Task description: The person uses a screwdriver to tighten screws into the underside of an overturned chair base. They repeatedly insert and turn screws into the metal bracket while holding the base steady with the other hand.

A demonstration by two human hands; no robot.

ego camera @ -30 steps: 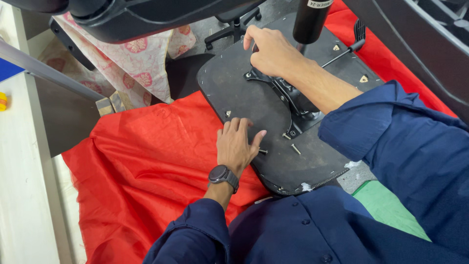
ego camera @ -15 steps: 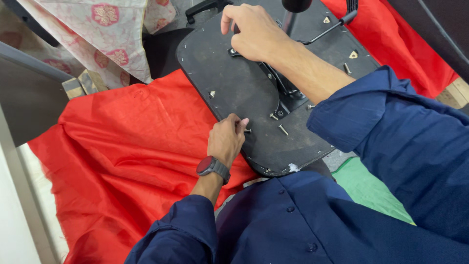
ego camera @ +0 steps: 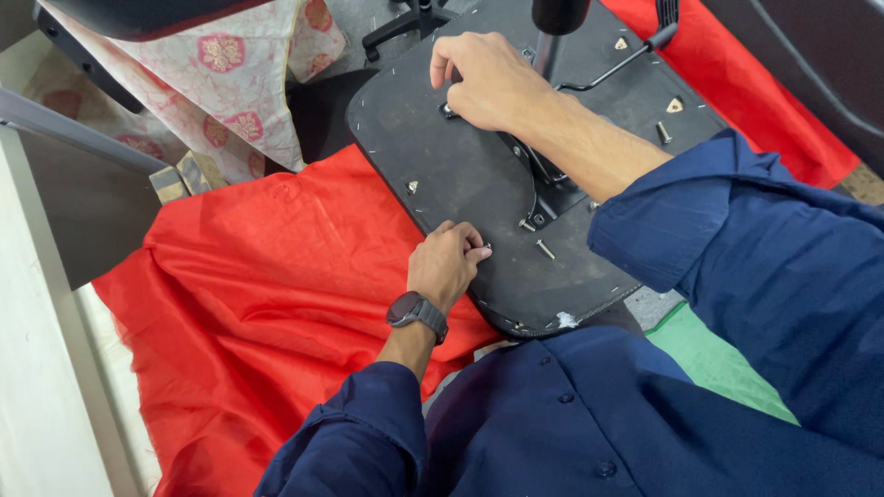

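The seat base (ego camera: 460,175), a black board lying underside up on the red cloth (ego camera: 258,304), fills the upper middle of the view, with its near edge just in front of the person's chest. Compared with a second ago it sits lower and more central in the picture; that looks like the head camera shifting, not the board, which lies on the cloth as before.

The metal bracket (ego camera: 543,179) with its post runs down the middle of the base, and a thin lever (ego camera: 608,69) reaches toward the far right corner.

The right hand (ego camera: 493,83) rests at the far end of the bracket, as it did a second ago, fingers curled over something small there; what it grips is hidden, so I cannot tell whether it holds a fastener or only presses down.

The left hand (ego camera: 447,262) has changed most. A second ago it lay flat with fingers spread on the near left edge of the base; now the fingers are drawn in, and thumb and forefinger pinch at a small bolt (ego camera: 485,247) just inside that edge. Whether the bolt is truly held is too small to see.

Loose bolts lie near: one (ego camera: 545,248) just right of the left hand, another (ego camera: 661,132) by the right edge.

The work seems to be at picking up fasteners for the bracket.
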